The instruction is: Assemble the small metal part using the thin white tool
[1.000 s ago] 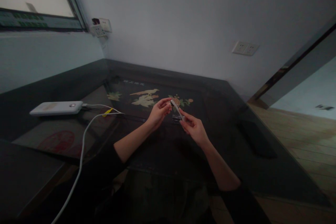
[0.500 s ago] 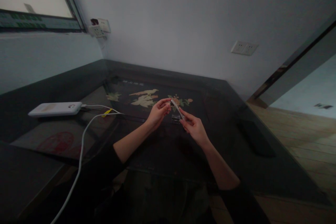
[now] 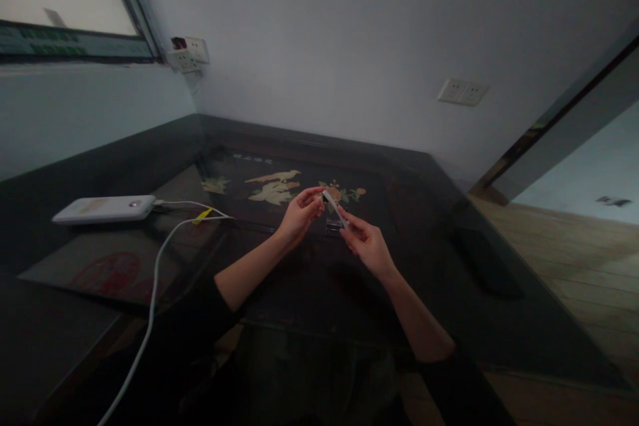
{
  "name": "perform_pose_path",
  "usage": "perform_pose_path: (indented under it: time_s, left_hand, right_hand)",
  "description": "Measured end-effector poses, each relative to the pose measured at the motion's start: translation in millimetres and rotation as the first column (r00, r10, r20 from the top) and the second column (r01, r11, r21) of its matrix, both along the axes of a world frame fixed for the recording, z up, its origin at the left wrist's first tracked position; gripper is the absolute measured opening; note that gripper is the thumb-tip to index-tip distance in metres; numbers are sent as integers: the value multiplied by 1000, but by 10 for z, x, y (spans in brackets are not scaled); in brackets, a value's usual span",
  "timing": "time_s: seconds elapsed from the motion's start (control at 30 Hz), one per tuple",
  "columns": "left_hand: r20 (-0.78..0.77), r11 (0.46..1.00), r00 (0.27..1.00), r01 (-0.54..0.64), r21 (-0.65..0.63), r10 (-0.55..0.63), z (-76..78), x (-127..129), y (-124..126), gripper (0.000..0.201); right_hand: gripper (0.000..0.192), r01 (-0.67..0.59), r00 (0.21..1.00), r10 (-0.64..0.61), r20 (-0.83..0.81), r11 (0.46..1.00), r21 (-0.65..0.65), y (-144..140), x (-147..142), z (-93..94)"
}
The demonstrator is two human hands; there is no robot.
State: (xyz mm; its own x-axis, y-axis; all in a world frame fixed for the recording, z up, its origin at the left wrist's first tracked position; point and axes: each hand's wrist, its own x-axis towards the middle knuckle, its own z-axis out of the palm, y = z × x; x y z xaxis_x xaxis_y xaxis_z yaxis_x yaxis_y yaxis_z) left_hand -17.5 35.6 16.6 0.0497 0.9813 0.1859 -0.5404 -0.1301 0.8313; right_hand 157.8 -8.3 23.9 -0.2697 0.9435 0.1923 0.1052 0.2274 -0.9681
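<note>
1. Whole scene first: hardly anything's moved. The thin white plastic-looking strip (image 3: 333, 203) shows a bit more of its face than half a second ago, plus a small dark patch at its upper end. I read that as a slight twist, so the handling is still mid-way, imo.
2. One pale grey wall (image 3: 324, 46) up front, with a white double socket plate (image 3: 462, 92) on its right side.
3. One glossy black table (image 3: 309, 293) with a bird-and-flower print.
4. One flat black rectangular slab (image 3: 486, 263), lying on the right side of the table.
5. One white rounded slab (image 3: 102, 210), power-bank-ish, on the left, with one long white cable (image 3: 157, 273) at its end.
6. Two bare hands. Right hand (image 3: 367, 239): thumb and fingers pinch the strip's lower end. Left hand (image 3: 301, 215): fingers curled, tips right at the upper end; can't tell if they're actually gripping.
7. One strip, tilted, between the hands above mid-table.
8. One small dark glossy piece (image 3: 333, 227) with pale lines, just behind the strip from here; too murky to identify.
9. One yellow tag (image 3: 202, 215) on the cable.
</note>
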Motion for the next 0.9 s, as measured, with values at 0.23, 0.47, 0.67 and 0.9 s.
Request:
perform_pose_path:
  time_s: [0.23, 0.47, 0.67, 0.9]
  left_hand:
    - [4, 1000, 1000, 6, -8, -6, 4, 1, 0, 43]
    - [1, 1000, 1000, 10, -9, -10, -28, 7, 7, 43]
    - [-24, 1000, 1000, -2, -18, 1, -14, 15, -4, 41]
    - [-8, 1000, 1000, 7, -20, -7, -20, 15, 8, 39]
  right_hand:
    - [53, -104, 986, 92, -137, 991, -83, 13, -4, -53]
    - [54, 1, 1000, -1, -23, 1000, -10, 43, 13, -60]
    - [55, 64, 996, -67, 53, 996, 56, 64, 27, -63]
    - [53, 67, 996, -72, 60, 995, 78, 48, 13, -50]
